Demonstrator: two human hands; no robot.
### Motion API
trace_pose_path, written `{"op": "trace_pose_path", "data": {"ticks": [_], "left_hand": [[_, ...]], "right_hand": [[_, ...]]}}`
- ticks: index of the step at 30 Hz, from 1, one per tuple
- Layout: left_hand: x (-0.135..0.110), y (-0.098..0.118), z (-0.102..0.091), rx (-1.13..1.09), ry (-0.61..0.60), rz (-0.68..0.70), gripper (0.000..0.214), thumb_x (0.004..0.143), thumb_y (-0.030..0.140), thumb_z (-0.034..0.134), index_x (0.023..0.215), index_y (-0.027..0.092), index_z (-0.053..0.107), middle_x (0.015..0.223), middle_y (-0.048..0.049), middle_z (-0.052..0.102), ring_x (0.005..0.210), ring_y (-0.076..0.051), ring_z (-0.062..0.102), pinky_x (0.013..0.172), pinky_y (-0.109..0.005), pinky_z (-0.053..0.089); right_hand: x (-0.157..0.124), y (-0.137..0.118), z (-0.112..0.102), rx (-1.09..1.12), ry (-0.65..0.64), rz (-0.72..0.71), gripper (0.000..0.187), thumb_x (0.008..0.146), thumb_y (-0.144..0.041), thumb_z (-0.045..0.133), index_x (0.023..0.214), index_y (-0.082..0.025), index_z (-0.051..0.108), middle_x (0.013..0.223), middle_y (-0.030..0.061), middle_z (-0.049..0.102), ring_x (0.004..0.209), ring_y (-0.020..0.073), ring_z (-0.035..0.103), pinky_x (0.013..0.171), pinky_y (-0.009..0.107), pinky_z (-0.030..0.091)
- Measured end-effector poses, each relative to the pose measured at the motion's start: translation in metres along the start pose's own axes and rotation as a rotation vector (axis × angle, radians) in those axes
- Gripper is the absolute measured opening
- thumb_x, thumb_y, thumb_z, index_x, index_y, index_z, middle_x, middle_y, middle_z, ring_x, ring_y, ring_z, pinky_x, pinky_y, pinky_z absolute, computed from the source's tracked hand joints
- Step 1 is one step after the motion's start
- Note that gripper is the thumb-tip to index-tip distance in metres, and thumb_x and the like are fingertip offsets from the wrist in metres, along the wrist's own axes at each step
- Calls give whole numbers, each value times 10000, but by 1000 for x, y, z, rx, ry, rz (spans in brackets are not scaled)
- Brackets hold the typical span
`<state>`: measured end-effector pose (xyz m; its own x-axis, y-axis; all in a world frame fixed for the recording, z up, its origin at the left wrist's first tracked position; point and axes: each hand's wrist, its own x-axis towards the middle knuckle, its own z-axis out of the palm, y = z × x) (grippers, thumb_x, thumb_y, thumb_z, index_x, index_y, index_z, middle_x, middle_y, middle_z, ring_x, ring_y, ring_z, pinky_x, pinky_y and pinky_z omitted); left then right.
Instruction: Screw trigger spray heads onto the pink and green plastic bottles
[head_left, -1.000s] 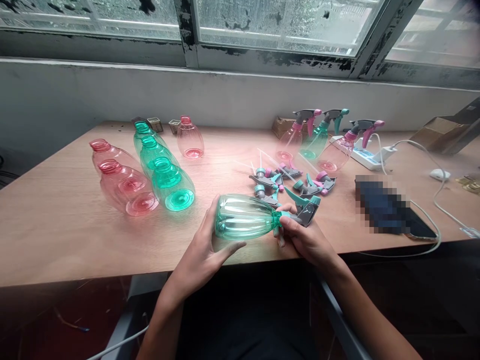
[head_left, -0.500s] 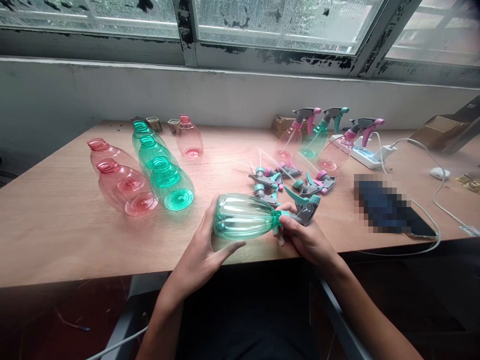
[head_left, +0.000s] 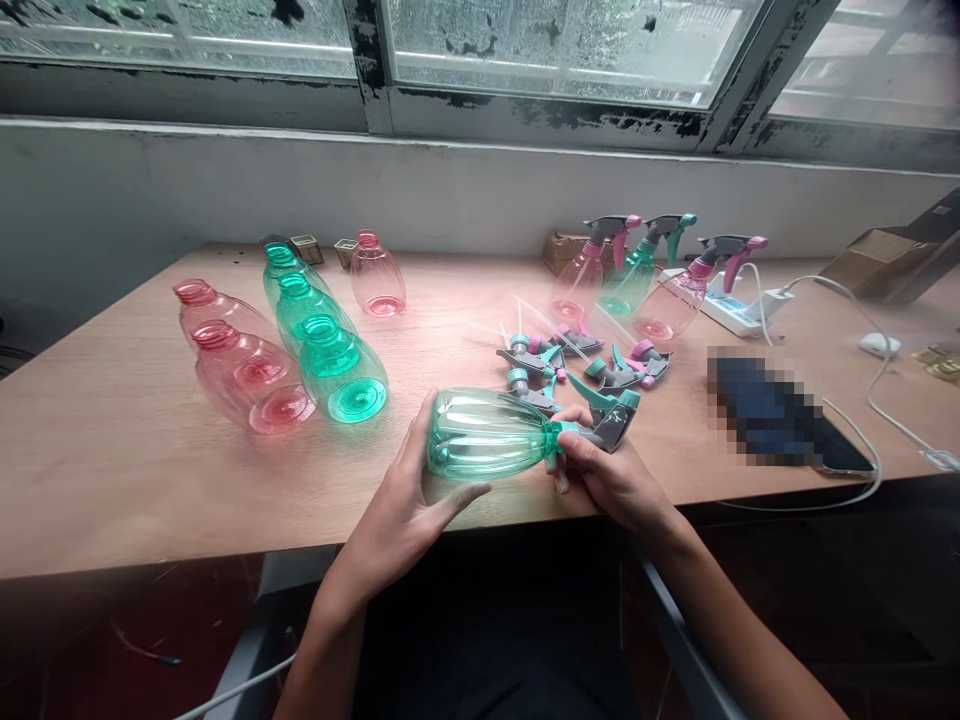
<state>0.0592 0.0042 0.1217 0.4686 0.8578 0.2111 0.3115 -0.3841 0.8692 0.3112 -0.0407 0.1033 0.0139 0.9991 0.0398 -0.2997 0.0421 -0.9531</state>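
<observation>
A green see-through spray bottle [head_left: 487, 436] lies on its side in the air above the table's front edge, its base to the left. My left hand [head_left: 409, 500] cups that base, with the thumb stretched below and the other fingers partly hidden behind the bottle. At the neck, my right hand [head_left: 600, 470] grips the teal collar of the grey and teal spray head [head_left: 615, 420] with thumb and fingers. The head sits at the bottle's mouth; whether it is screwed tight I cannot tell. Just beyond lies a pile of loose spray heads [head_left: 532, 360] with thin tubes.
Topless pink bottles [head_left: 251, 385] and green bottles [head_left: 345, 375] stand at left, another pink bottle [head_left: 379, 280] farther back. Three bottles with heads [head_left: 671, 305] stand at back right, near a power strip [head_left: 739, 310]. A phone [head_left: 787, 415] and cables lie at right.
</observation>
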Motion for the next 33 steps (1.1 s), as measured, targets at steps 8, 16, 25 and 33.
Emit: {"op": "trace_pose_path", "data": {"ticks": [8, 16, 25, 33], "left_hand": [[1, 0, 0, -7, -2, -3, 952, 908, 386, 764, 1645, 343, 163, 1650, -69, 397, 1511, -298, 389, 1275, -456, 294], [0, -1, 0, 3, 3, 6, 962, 901, 394, 768, 1647, 330, 164, 1632, -77, 421, 1501, -302, 406, 1266, -436, 312], [1, 0, 0, 13, 4, 9, 964, 901, 394, 765, 1650, 317, 162, 1630, -87, 424, 1502, -313, 403, 1264, -449, 314], [0, 1, 0, 2, 6, 6, 954, 902, 385, 765, 1643, 351, 166, 1670, -63, 371, 1502, -305, 404, 1267, -444, 308]], "right_hand": [[0, 1, 0, 11, -15, -13, 257, 932, -383, 763, 1053, -225, 600, 690, -20, 742, 531, 120, 629, 572, 220, 476], [0, 1, -1, 10, -20, -13, 252, 940, -378, 755, 1065, -222, 602, 690, -18, 743, 532, 124, 632, 574, 219, 479], [0, 1, -1, 11, -14, -4, 249, 929, -385, 762, 1030, -213, 612, 687, -10, 739, 528, 132, 627, 561, 231, 471], [1, 0, -1, 1, -9, 3, 266, 919, -403, 768, 1031, -221, 611, 684, -15, 737, 527, 132, 624, 570, 240, 471]]}}
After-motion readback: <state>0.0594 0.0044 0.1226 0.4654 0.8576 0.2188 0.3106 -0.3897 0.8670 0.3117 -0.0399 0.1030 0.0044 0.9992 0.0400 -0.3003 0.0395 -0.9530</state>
